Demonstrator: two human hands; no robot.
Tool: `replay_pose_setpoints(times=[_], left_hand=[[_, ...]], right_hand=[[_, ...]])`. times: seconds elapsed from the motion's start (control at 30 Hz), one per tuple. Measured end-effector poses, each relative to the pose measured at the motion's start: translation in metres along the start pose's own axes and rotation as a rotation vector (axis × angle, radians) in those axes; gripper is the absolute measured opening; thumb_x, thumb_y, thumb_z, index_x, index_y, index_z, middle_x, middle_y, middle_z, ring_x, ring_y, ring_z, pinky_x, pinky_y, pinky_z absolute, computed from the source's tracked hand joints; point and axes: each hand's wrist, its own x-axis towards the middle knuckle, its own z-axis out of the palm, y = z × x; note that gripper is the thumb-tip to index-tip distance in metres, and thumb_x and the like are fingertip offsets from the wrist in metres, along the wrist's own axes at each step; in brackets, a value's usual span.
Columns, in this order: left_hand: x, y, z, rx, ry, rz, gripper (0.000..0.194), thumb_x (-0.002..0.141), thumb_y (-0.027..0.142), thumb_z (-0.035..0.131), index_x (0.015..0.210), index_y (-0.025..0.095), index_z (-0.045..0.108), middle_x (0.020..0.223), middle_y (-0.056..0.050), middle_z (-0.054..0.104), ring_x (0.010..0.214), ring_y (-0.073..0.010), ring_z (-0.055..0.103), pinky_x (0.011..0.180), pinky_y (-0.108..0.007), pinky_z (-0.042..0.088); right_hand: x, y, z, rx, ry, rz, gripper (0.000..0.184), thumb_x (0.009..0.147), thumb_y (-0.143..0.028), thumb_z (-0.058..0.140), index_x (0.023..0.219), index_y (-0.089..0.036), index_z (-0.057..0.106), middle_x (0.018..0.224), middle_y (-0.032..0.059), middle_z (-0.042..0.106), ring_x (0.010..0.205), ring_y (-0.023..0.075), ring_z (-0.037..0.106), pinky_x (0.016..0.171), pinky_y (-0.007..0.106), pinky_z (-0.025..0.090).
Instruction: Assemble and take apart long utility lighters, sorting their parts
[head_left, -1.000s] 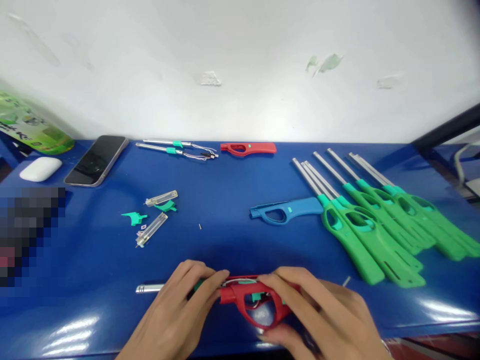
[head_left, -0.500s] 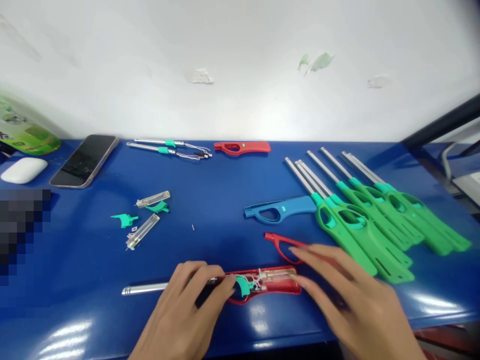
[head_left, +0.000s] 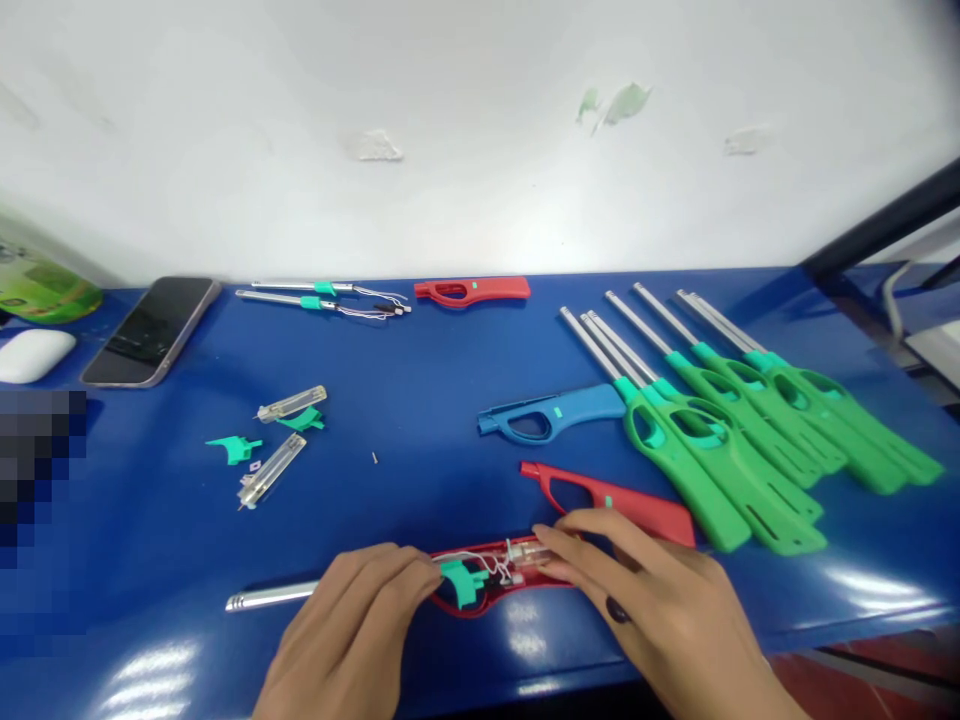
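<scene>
An opened red gas lighter lies near the table's front edge, its red half shell [head_left: 544, 577] facing up. Inside it sit a green trigger [head_left: 463, 584], white wires [head_left: 491, 562] and a clear fuel tank [head_left: 527, 553]. My left hand [head_left: 352, 625] is closed over the front of the lighter, where the metal tube [head_left: 274, 596] meets the shell; its fingertips are partly hidden. My right hand [head_left: 660, 600] pinches the tank and the shell's rear end, covering that end. Just behind my right hand rests another red half shell [head_left: 649, 510].
Several assembled green lighters [head_left: 750, 460] lie at right, beside a blue shell [head_left: 577, 412]. Clear tanks [head_left: 274, 470] and green triggers [head_left: 236, 449] lie at left, a tiny screw [head_left: 375, 458] mid-table. Along the wall are wired metal tubes [head_left: 289, 299], a red shell [head_left: 487, 291] and a phone [head_left: 154, 330].
My right hand has moved left, from spread around the shell's rear end to closed on the tank there. The view has shifted slightly. My left hand stays at the lighter's front.
</scene>
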Motion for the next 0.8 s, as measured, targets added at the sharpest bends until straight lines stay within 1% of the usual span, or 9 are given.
replay_pose_setpoints(times=[0.1, 0.13, 0.2, 0.27, 0.33, 0.4, 0.53, 0.67, 0.8], left_hand=[[0.008, -0.001, -0.005, 0.001, 0.139, -0.168, 0.021, 0.107, 0.010, 0.057, 0.119, 0.022, 0.069, 0.109, 0.000, 0.075, 0.101, -0.0159, 0.070, 0.102, -0.030, 0.055], [0.012, -0.001, -0.007, 0.006, 0.165, -0.198, 0.019, 0.107, 0.010, 0.058, 0.116, 0.023, 0.069, 0.106, 0.001, 0.074, 0.100, -0.0161, 0.069, 0.101, -0.031, 0.054], [0.019, -0.002, -0.007, 0.029, 0.176, -0.208, 0.018, 0.107, 0.011, 0.058, 0.116, 0.022, 0.069, 0.112, -0.001, 0.072, 0.106, -0.0184, 0.067, 0.102, -0.034, 0.053], [0.026, 0.001, -0.005, 0.044, 0.159, -0.185, 0.021, 0.107, 0.011, 0.058, 0.121, 0.022, 0.069, 0.125, -0.005, 0.068, 0.116, -0.0221, 0.063, 0.103, -0.039, 0.052], [0.032, 0.008, -0.001, 0.019, 0.119, -0.151, 0.029, 0.105, 0.008, 0.058, 0.129, 0.022, 0.067, 0.133, -0.008, 0.063, 0.122, -0.0248, 0.059, 0.103, -0.042, 0.053], [0.036, 0.017, 0.006, -0.044, 0.065, -0.082, 0.034, 0.104, 0.005, 0.059, 0.133, 0.021, 0.066, 0.132, -0.009, 0.061, 0.121, -0.0254, 0.056, 0.103, -0.043, 0.053], [0.037, 0.023, 0.022, -0.105, 0.033, 0.016, 0.033, 0.099, -0.003, 0.063, 0.124, 0.017, 0.069, 0.123, -0.009, 0.064, 0.115, -0.0250, 0.052, 0.101, -0.041, 0.050], [0.031, 0.020, 0.033, -0.097, 0.011, 0.058, 0.026, 0.100, -0.001, 0.063, 0.120, 0.013, 0.070, 0.120, -0.010, 0.067, 0.113, -0.0268, 0.053, 0.100, -0.044, 0.047], [0.028, 0.022, 0.036, -0.131, -0.001, 0.065, 0.025, 0.102, 0.001, 0.061, 0.122, 0.012, 0.070, 0.121, -0.012, 0.067, 0.116, -0.0294, 0.053, 0.101, -0.047, 0.045]], right_hand=[[-0.003, -0.001, 0.000, -0.005, 0.005, 0.003, 0.039, 0.108, -0.009, 0.043, 0.125, -0.025, 0.074, 0.112, 0.0027, 0.081, 0.074, 0.0182, 0.081, 0.062, 0.030, 0.065], [-0.003, -0.001, 0.000, 0.000, 0.010, 0.007, 0.040, 0.108, -0.007, 0.042, 0.125, -0.025, 0.073, 0.112, 0.0026, 0.081, 0.075, 0.0181, 0.081, 0.063, 0.029, 0.066], [-0.003, -0.002, -0.002, 0.017, 0.019, 0.007, 0.039, 0.108, -0.007, 0.041, 0.125, -0.024, 0.072, 0.114, 0.0030, 0.082, 0.075, 0.0172, 0.081, 0.066, 0.029, 0.065], [-0.002, -0.002, -0.004, 0.028, 0.035, -0.004, 0.033, 0.111, -0.011, 0.042, 0.124, -0.023, 0.070, 0.117, 0.0039, 0.082, 0.075, 0.0170, 0.081, 0.068, 0.029, 0.065], [-0.001, -0.002, -0.005, 0.024, 0.052, -0.028, 0.029, 0.112, -0.014, 0.043, 0.124, -0.022, 0.069, 0.118, 0.0043, 0.083, 0.076, 0.0176, 0.082, 0.070, 0.029, 0.065], [0.000, -0.003, -0.006, 0.019, 0.059, -0.047, 0.029, 0.112, -0.013, 0.043, 0.124, -0.021, 0.068, 0.117, 0.0039, 0.083, 0.080, 0.0179, 0.082, 0.072, 0.028, 0.064], [0.001, -0.004, -0.007, 0.020, 0.080, -0.052, 0.030, 0.112, -0.011, 0.042, 0.122, -0.020, 0.069, 0.111, 0.0023, 0.084, 0.081, 0.0170, 0.082, 0.071, 0.027, 0.062], [0.002, -0.005, -0.011, 0.040, 0.118, -0.058, 0.031, 0.116, -0.018, 0.038, 0.115, -0.022, 0.069, 0.102, -0.0018, 0.085, 0.075, 0.0137, 0.081, 0.067, 0.024, 0.060], [-0.001, -0.003, -0.014, 0.060, 0.080, -0.037, 0.029, 0.117, -0.024, 0.040, 0.117, -0.024, 0.069, 0.102, -0.0023, 0.084, 0.077, 0.0119, 0.081, 0.071, 0.021, 0.060]])
